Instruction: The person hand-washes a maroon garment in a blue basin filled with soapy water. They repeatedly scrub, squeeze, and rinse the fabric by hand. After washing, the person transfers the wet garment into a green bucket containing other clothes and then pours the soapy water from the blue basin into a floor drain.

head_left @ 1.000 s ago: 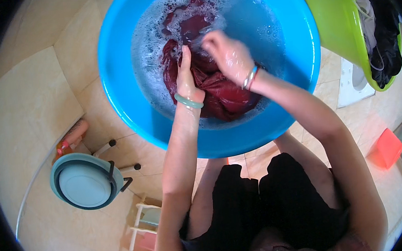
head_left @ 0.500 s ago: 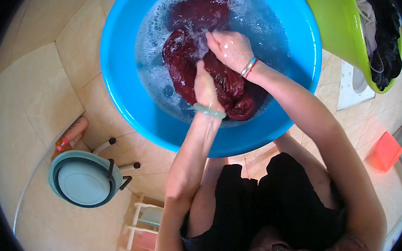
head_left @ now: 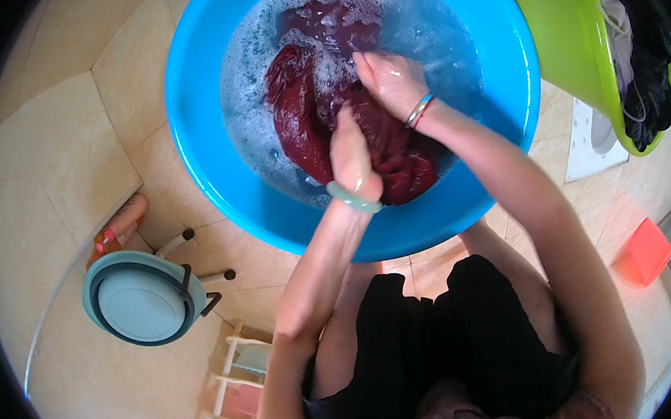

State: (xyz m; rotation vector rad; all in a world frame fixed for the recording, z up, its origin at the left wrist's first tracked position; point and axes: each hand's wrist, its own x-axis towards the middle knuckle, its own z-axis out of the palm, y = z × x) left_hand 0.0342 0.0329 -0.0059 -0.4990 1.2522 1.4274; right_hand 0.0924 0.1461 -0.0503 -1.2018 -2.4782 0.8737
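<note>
My feed, left to right: teal basin [head_left: 142,307], blue tub [head_left: 205,153], maroon cloth [head_left: 302,129] inside it in sudsy water [head_left: 449,51]. Left hand [head_left: 353,151] points far, against the cloth; grip I can't tell. Right hand [head_left: 395,85] curled, angled far-left; can't tell if grasping. Green tub [head_left: 562,34] far right.

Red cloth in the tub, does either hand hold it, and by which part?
Cannot be told: on the cloth, right hand is at the right side, left hand central, grips hidden.
</note>
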